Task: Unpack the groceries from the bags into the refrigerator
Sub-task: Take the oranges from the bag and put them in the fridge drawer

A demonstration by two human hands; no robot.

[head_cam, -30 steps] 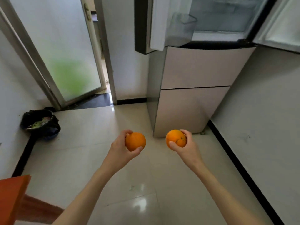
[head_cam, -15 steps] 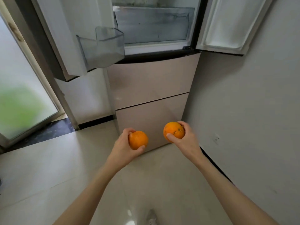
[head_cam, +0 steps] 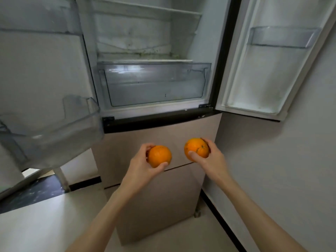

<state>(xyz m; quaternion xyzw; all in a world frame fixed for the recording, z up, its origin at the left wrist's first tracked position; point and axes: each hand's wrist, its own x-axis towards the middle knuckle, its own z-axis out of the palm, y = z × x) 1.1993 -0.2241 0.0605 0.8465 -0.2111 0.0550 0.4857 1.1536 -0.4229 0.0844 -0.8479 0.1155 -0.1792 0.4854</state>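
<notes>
My left hand [head_cam: 141, 165] grips an orange [head_cam: 160, 155], fingers curled round it. A second orange [head_cam: 196, 147] sits in the grip of my right hand [head_cam: 211, 160]. Both are held side by side in front of the refrigerator's beige lower drawers [head_cam: 138, 142], below its open upper compartment. Inside, a clear crisper drawer [head_cam: 154, 84] is shut, with a white shelf [head_cam: 145, 60] above it. No bags are in view.
The left fridge door [head_cam: 41, 70] stands open with a clear door bin [head_cam: 54, 131] jutting toward me. The right door [head_cam: 269, 60] is open against the grey wall [head_cam: 291, 170], carrying a narrow bin [head_cam: 281, 37]. Tiled floor lies below.
The view has closed in on the refrigerator and tilted up, so its open interior now fills the top. Both hands kept hold of their oranges and rose toward the fridge.
</notes>
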